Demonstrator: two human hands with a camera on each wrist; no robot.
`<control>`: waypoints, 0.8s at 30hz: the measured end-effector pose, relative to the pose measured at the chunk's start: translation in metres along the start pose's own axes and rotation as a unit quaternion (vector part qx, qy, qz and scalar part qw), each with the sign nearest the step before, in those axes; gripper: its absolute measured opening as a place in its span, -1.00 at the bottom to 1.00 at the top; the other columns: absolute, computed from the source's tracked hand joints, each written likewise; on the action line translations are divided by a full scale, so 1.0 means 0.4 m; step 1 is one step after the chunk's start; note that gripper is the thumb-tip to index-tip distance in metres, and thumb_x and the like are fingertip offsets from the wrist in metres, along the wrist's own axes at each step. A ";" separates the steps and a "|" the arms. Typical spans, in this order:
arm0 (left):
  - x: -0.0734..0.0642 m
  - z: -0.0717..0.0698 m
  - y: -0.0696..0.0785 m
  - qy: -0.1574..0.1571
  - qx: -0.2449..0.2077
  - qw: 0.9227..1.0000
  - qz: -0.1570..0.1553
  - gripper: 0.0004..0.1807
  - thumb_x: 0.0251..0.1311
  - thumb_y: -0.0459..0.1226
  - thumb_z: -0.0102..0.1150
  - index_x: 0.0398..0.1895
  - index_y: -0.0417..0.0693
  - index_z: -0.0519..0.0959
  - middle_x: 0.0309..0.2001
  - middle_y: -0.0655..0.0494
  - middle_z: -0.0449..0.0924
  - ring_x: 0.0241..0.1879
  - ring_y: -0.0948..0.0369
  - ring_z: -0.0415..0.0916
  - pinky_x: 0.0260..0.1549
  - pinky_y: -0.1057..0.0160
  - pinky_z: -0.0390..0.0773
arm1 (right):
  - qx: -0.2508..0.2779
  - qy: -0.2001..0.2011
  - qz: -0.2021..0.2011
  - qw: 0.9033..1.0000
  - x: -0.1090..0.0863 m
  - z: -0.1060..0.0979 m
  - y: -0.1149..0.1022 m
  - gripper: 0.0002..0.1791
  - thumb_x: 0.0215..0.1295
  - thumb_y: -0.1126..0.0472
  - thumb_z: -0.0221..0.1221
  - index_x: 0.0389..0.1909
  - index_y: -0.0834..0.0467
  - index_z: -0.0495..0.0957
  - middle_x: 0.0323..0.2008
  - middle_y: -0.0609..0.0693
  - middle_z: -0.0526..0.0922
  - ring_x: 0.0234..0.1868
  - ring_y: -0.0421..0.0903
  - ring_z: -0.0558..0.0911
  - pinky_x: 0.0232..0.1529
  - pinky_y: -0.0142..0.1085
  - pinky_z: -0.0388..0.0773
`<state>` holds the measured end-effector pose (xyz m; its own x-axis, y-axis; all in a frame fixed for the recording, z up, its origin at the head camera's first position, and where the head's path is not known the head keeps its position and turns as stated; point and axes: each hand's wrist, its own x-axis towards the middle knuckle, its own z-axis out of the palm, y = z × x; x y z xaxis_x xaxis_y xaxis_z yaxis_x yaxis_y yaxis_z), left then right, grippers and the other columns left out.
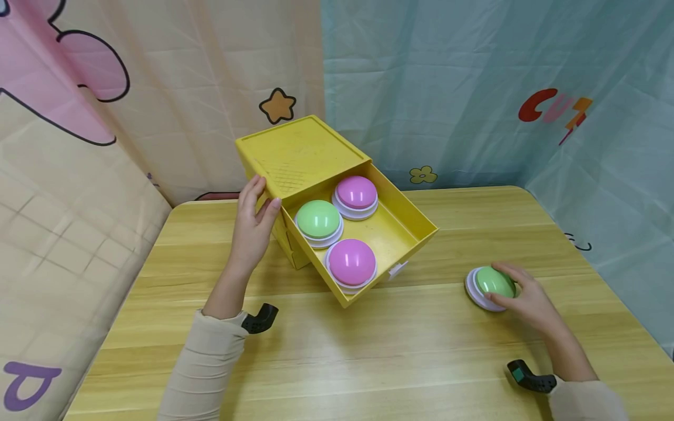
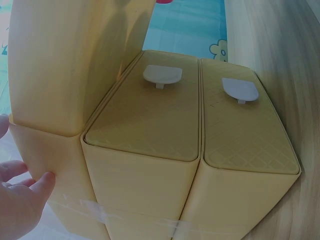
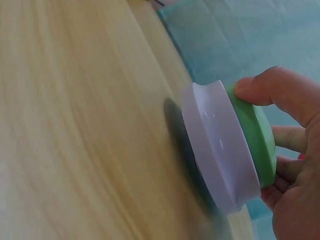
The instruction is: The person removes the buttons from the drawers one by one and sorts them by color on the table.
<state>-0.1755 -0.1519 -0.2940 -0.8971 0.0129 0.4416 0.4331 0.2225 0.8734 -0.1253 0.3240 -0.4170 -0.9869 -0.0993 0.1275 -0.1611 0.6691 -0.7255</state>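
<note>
A yellow drawer cabinet (image 1: 302, 152) stands on the table with its top drawer (image 1: 392, 225) pulled out. Inside the drawer sit two pink dome buttons (image 1: 357, 193) (image 1: 351, 263) and a green dome button (image 1: 317, 219), all on white bases. My left hand (image 1: 251, 225) rests its fingertips at the cabinet's upper left side, beside the drawer; the left wrist view shows the thumb (image 2: 46, 181) against the side wall. Over the right part of the table, my right hand (image 1: 532, 304) grips another green dome button (image 3: 252, 137) by its dome. Its white base (image 3: 220, 145) is close over the wood, a shadow beneath.
Two lower drawers (image 2: 142, 115) (image 2: 245, 125) with white pull tabs are pushed in below the top one. Printed curtains (image 1: 447, 88) hang behind and beside the wooden table (image 1: 400, 362). Black wrist cameras (image 1: 260, 318) (image 1: 532, 377) sit at both cuffs.
</note>
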 end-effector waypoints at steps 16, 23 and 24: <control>0.001 0.000 -0.003 0.000 -0.003 1.000 -0.003 -0.41 0.30 -0.30 -0.08 0.30 -0.42 0.01 0.35 -0.10 -0.17 0.29 0.12 -0.06 0.20 0.25 0.16 | -0.014 -0.035 0.021 0.999 0.007 -0.015 -0.001 -0.19 0.04 0.17 0.30 0.26 0.34 0.14 0.21 0.45 0.06 0.16 0.47 0.02 -0.03 0.39 0.03; 0.000 0.001 -0.003 0.003 -0.003 1.000 -0.002 -0.41 0.30 -0.31 -0.08 0.29 -0.42 0.01 0.34 -0.10 -0.16 0.29 0.10 -0.05 0.20 0.26 0.16 | 0.021 -0.032 -0.014 0.999 0.024 -0.029 -0.078 -0.13 0.08 0.16 0.27 0.37 0.09 0.02 0.29 0.29 0.02 0.22 0.38 -0.01 -0.05 0.42 -0.02; 0.000 0.001 -0.003 0.002 -0.003 1.000 -0.002 -0.41 0.30 -0.31 -0.08 0.30 -0.42 0.01 0.34 -0.10 -0.16 0.29 0.11 -0.05 0.20 0.26 0.16 | 0.029 -0.030 -0.024 0.999 0.028 -0.030 -0.091 -0.13 0.07 0.19 0.28 0.36 0.07 0.03 0.29 0.27 0.03 0.23 0.35 0.00 -0.03 0.41 -0.03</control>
<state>-0.1761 -0.1517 -0.2950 -0.8983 0.0073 0.4393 0.4303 0.2164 0.8764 -0.1304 0.3074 -0.3812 -0.9766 -0.1758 0.1242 -0.2077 0.6193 -0.7572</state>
